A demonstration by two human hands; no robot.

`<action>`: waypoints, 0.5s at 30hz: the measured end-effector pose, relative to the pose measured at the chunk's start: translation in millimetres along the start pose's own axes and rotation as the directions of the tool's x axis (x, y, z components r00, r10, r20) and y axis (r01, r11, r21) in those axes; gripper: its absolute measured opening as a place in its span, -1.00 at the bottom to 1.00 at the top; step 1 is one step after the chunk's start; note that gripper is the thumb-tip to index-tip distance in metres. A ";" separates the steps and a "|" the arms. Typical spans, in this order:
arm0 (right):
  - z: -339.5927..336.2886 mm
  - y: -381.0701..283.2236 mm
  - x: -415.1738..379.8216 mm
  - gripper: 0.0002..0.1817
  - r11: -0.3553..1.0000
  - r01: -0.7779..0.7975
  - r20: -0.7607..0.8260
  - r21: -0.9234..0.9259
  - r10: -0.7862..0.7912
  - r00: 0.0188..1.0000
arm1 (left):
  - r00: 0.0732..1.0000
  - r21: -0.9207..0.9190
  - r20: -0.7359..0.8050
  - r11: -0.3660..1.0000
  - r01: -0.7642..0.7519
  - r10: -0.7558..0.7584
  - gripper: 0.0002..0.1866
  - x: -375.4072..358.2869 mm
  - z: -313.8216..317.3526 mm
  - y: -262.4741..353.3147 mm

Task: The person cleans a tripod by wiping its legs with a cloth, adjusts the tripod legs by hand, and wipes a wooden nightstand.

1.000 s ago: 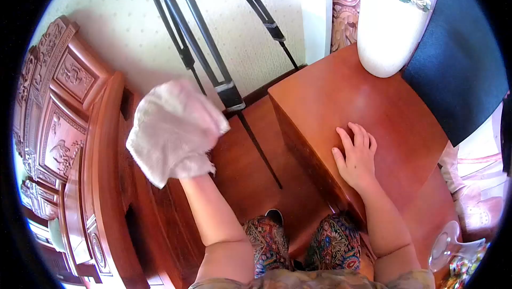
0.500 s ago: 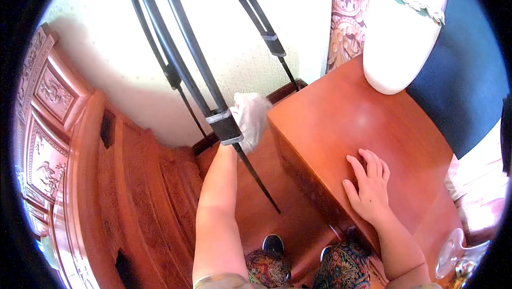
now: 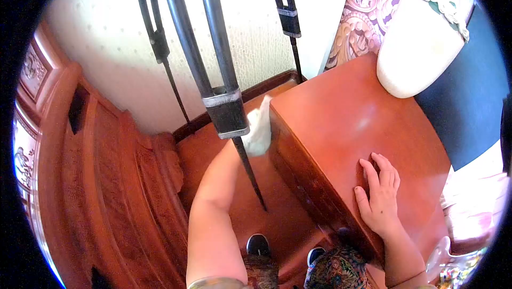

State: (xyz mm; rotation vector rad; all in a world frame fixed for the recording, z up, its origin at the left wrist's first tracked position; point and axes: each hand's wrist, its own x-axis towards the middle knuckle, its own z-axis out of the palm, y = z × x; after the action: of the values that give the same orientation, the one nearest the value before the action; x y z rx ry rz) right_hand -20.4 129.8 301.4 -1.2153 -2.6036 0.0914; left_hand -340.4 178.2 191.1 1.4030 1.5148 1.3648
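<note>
My left hand reaches forward behind the near leg of a black tripod. A white cloth covers most of the hand, its tip raised at the cabinet's far left corner, and the fingers are hidden in it. The reddish-brown wooden cabinet stands directly right of the cloth. On its top lies my right hand, open, with fingers spread and slightly bent, holding nothing.
A white vase with a flower trim stands at the cabinet's back right. Carved wooden furniture runs along the left. The other tripod legs stand by the pale wall. My shoes are on the brown floor below.
My left hand has moved slightly right and down with the cloth, closer to the cabinet's side. The view has shifted; my right hand still rests on the cabinet top.
</note>
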 end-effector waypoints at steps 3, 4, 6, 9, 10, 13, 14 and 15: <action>0.1 1.7 1.8 -0.46 1.000 0.006 -0.008 0.009 -0.006 1.000 | 0.992 -0.065 -0.089 0.994 0.083 -0.089 -0.80 -28.0 9.7 -24.1; -0.1 1.0 1.6 -0.46 1.000 0.001 -0.008 0.011 -0.001 1.000 | 0.988 -0.080 -0.120 0.993 0.091 -0.100 -0.79 -32.6 14.7 -26.6; -0.1 -0.3 0.5 -0.47 1.000 -0.003 0.007 0.016 0.003 1.000 | 0.978 -0.070 -0.187 0.994 0.082 -0.094 -0.77 -32.0 18.3 -27.9; 0.7 -0.1 0.6 -0.47 1.000 0.006 0.004 0.004 -0.006 1.000 | 0.965 -0.027 -0.255 0.998 0.063 -0.068 -0.75 -12.1 6.9 -19.7; 1.0 0.2 0.8 -0.47 1.000 0.006 0.002 0.002 -0.006 1.000 | 0.959 -0.016 -0.274 0.998 0.068 -0.070 -0.74 -5.4 0.8 -18.2; 0.7 -0.1 1.1 -0.47 1.000 0.000 0.003 -0.010 0.000 1.000 | 0.946 0.004 -0.309 0.994 0.107 -0.100 -0.71 12.8 -16.9 -16.7; 1.1 -0.3 1.0 -0.47 1.000 -0.003 0.006 -0.013 0.004 1.000 | 0.940 0.012 -0.320 0.991 0.130 -0.120 -0.70 15.0 -15.8 -22.7; 0.8 -1.0 1.0 -0.47 1.000 -0.004 0.009 -0.014 0.004 1.000 | 0.932 0.029 -0.335 0.987 0.159 -0.140 -0.69 15.6 -11.7 -30.7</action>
State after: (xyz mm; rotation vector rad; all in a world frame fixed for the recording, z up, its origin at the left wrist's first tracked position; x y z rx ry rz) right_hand -21.9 130.0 300.9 -1.2278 -2.6140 0.0806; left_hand -363.3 193.9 167.6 1.0995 1.8482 1.5293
